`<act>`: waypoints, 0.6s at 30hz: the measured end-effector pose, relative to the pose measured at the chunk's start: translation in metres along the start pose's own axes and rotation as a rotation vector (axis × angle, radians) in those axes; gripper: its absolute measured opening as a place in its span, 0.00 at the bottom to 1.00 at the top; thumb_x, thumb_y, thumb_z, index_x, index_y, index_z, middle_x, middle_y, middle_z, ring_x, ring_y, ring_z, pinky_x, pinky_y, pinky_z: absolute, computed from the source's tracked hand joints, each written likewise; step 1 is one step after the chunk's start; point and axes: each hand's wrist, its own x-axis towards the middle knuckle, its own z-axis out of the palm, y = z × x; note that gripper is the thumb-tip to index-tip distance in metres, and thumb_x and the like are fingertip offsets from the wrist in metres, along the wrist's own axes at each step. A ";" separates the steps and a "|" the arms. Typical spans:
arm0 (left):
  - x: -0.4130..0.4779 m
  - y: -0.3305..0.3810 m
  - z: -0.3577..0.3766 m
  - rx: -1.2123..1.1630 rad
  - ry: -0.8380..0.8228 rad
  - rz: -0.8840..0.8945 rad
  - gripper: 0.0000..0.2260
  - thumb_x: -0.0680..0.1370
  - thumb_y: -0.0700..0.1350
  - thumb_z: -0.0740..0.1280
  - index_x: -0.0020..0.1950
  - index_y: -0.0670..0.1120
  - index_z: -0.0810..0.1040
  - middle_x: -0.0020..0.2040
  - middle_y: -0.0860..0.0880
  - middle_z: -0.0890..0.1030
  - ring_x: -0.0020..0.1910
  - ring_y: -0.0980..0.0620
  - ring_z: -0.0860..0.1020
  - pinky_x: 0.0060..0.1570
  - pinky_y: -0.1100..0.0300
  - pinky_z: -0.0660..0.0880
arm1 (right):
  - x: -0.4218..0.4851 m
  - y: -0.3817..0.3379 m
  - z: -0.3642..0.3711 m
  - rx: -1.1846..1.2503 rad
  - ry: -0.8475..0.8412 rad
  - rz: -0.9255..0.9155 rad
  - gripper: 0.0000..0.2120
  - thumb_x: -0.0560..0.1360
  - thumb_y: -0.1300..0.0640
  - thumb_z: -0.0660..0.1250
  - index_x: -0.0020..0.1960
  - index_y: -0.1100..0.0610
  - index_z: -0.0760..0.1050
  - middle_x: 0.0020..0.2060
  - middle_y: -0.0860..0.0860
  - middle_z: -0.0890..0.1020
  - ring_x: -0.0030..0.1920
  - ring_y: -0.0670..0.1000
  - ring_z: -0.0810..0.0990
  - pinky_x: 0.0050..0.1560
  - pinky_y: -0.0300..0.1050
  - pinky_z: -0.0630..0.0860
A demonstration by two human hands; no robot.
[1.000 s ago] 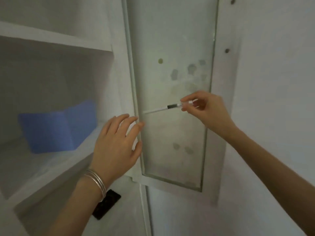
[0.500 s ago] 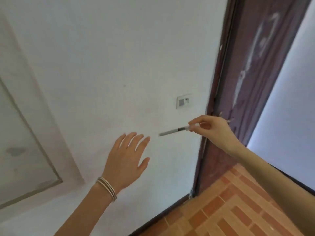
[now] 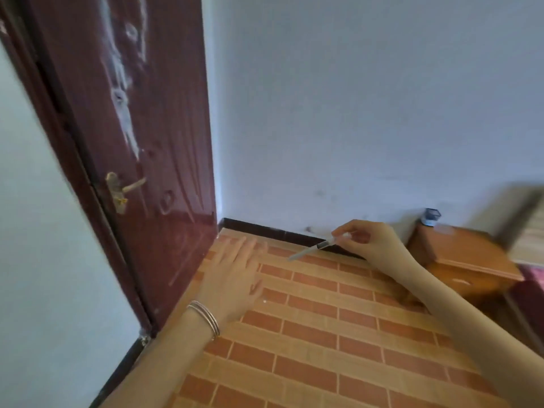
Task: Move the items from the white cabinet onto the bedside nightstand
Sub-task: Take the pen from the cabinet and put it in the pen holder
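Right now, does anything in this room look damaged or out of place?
Yes. The dark red door has whitish scratches and scuffs down its panel above the handle. Otherwise nothing stands out: the right hand holds the pen level.

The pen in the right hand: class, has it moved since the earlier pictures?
Yes. The pen, pinched in the right hand, has left the cabinet, passed the door and now nears the nightstand.

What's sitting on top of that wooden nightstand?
A small dark container stands at the back corner of the nightstand. The rest of the visible top looks bare; its near side is hidden by the forearm.
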 end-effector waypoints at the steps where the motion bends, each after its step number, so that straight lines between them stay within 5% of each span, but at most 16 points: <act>1: 0.022 0.024 0.008 -0.010 -0.015 0.033 0.29 0.74 0.58 0.52 0.68 0.44 0.72 0.64 0.43 0.76 0.64 0.44 0.73 0.66 0.44 0.66 | -0.006 0.020 -0.024 -0.014 0.027 0.023 0.04 0.72 0.59 0.70 0.42 0.50 0.81 0.40 0.49 0.84 0.43 0.47 0.82 0.48 0.43 0.76; 6: 0.124 0.136 0.028 -0.070 -0.003 0.207 0.29 0.74 0.61 0.53 0.69 0.48 0.72 0.65 0.44 0.75 0.65 0.44 0.72 0.64 0.43 0.66 | -0.037 0.098 -0.130 -0.110 0.171 0.116 0.04 0.72 0.57 0.70 0.45 0.49 0.81 0.41 0.43 0.83 0.42 0.39 0.80 0.45 0.31 0.75; 14: 0.220 0.278 0.058 -0.180 0.045 0.532 0.30 0.74 0.60 0.54 0.74 0.49 0.63 0.73 0.44 0.64 0.73 0.43 0.61 0.67 0.40 0.56 | -0.089 0.190 -0.220 -0.069 0.415 0.326 0.02 0.72 0.57 0.71 0.43 0.52 0.82 0.39 0.45 0.84 0.41 0.43 0.81 0.43 0.33 0.74; 18: 0.248 0.322 0.096 -0.183 -0.047 0.624 0.32 0.73 0.62 0.53 0.73 0.48 0.64 0.73 0.43 0.66 0.72 0.42 0.63 0.66 0.37 0.61 | -0.091 0.234 -0.246 -0.087 0.478 0.440 0.02 0.72 0.54 0.71 0.43 0.51 0.82 0.39 0.45 0.84 0.41 0.42 0.81 0.41 0.32 0.74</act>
